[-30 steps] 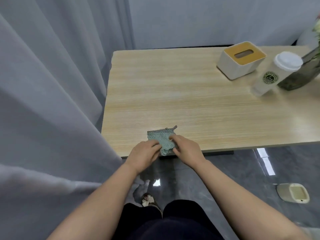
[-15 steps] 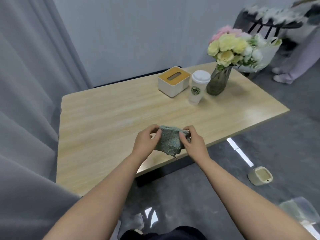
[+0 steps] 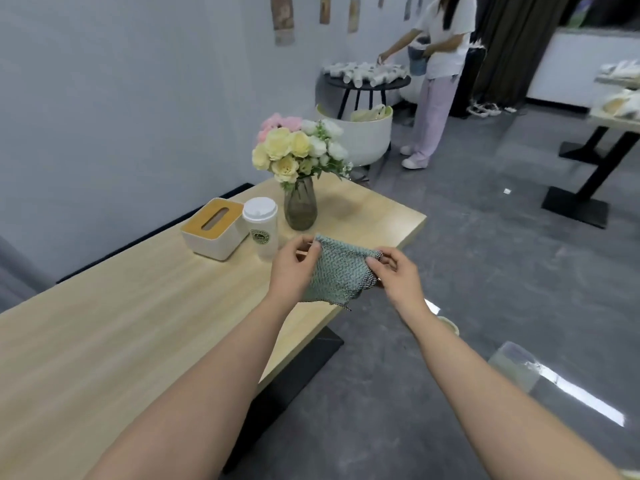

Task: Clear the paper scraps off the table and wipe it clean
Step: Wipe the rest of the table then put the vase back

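A green woven cloth (image 3: 337, 275) hangs in the air above the right part of the light wooden table (image 3: 114, 327). My left hand (image 3: 292, 270) pinches its upper left corner. My right hand (image 3: 398, 275) pinches its upper right corner, so the cloth is stretched between them. No paper scraps show on the tabletop in this view.
A white tissue box with a wooden lid (image 3: 213, 228), a white lidded paper cup (image 3: 261, 226) and a glass vase of flowers (image 3: 299, 168) stand at the table's far side. Another person (image 3: 434, 74) stands at a round black table behind. A small bin (image 3: 450, 327) sits on the floor.
Both hands lifted the cloth from the table's near edge and spread it out in the air. The view swung right and upward, bringing the room and another person into sight.
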Demonstrator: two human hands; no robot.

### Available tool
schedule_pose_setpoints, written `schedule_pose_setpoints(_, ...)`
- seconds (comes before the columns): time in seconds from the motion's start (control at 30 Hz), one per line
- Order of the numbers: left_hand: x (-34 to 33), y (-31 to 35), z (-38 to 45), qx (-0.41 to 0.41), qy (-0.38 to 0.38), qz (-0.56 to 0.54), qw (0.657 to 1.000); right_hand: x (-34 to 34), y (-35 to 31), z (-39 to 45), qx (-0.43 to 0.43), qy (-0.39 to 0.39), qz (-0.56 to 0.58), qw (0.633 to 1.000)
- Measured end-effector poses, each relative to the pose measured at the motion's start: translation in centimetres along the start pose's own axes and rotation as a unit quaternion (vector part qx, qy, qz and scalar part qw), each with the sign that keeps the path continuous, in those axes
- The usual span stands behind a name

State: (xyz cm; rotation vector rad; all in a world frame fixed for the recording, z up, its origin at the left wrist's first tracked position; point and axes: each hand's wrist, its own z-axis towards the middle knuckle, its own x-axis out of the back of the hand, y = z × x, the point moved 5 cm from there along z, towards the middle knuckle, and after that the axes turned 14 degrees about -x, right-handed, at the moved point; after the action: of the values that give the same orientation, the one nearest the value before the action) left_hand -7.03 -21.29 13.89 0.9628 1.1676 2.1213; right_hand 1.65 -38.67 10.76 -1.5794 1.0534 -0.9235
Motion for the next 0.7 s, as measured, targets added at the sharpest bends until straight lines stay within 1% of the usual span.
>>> schedule_pose_setpoints(0.17, -6.0, 0.5, 4.6, -0.020, -0.064, -0.043, 0.997, 4.8, -0.5, 2.5, -0.011, 0.091, 0.059, 0.994)
schedule_pose_setpoints(0.3, -11.1, 0.7, 8.2, -0.026, -0.124, -0.082, 0.989, 8.8, -1.1, 4.8, -0.014, 0.169, 0.082, 0.982)
schedule_pose_setpoints(0.47, -18.0, 1.1, 11.1, -0.028, -0.201, -0.132, 0.970, 13.1, -1.4, 6.1, -0.019, 0.265, 0.105, 0.958)
schedule_pose_setpoints(0.7, -28.6, 1.9, 11.9, -0.017, -0.287, -0.185, 0.940, 20.7, 0.5, 6.9, -0.039, 0.363, 0.094, 0.926)
